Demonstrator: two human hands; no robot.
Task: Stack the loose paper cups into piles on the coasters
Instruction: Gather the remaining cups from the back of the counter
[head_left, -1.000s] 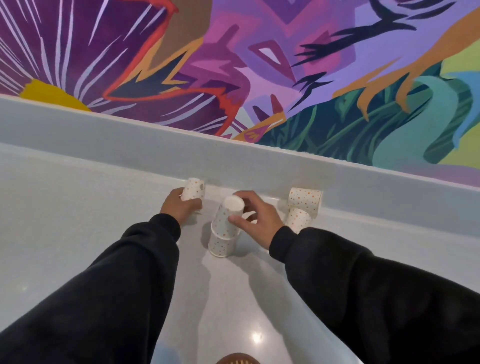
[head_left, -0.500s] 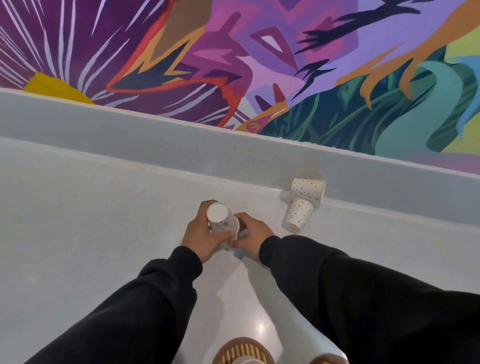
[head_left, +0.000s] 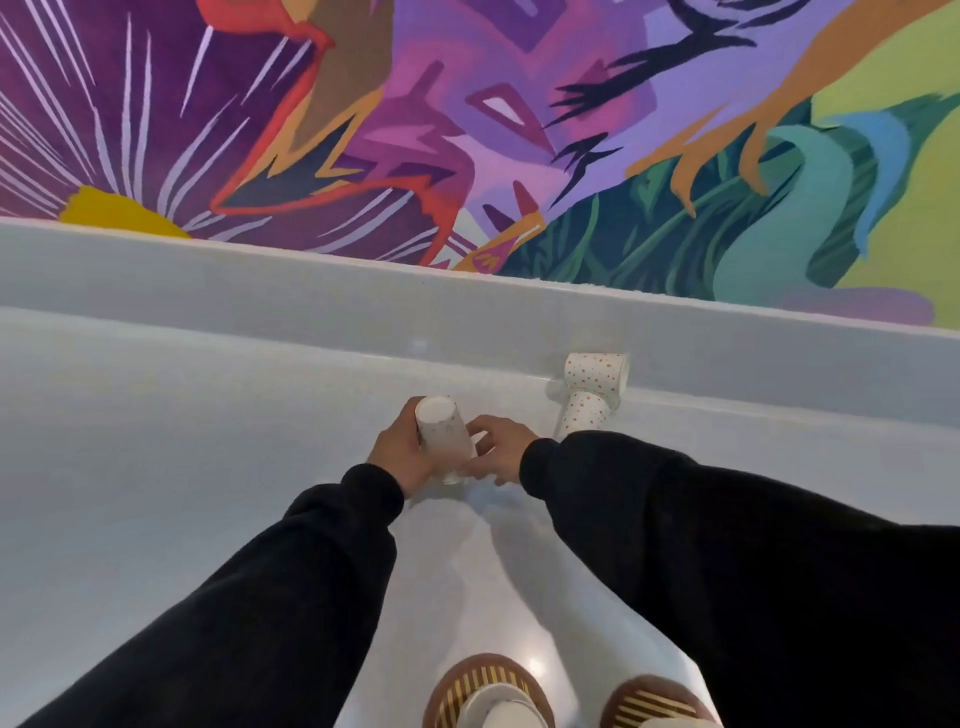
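- Since a second ago our view has tipped downward: two coasters now show at the bottom edge, and our left hand (head_left: 402, 457) has left the single cup by the ledge to join the right hand (head_left: 498, 449) on the stack of cups (head_left: 445, 439).
- Our pale grey counter (head_left: 156, 467) fills most of the view, with a raised ledge and a bright painted mural (head_left: 467, 130) behind it.
- We hold that stack between both hands, each closed around its sides; it is inverted, white base up, tilted, with faint coloured dots.
- Two more cups (head_left: 589, 397), white with orange dots, lie tipped against the ledge, well apart from the coasters.
- Nearest us, the left coaster (head_left: 480, 675), brown-rimmed with yellow stripes, carries a white cup; the right coaster (head_left: 657, 699) looks alike, what it holds cut off.
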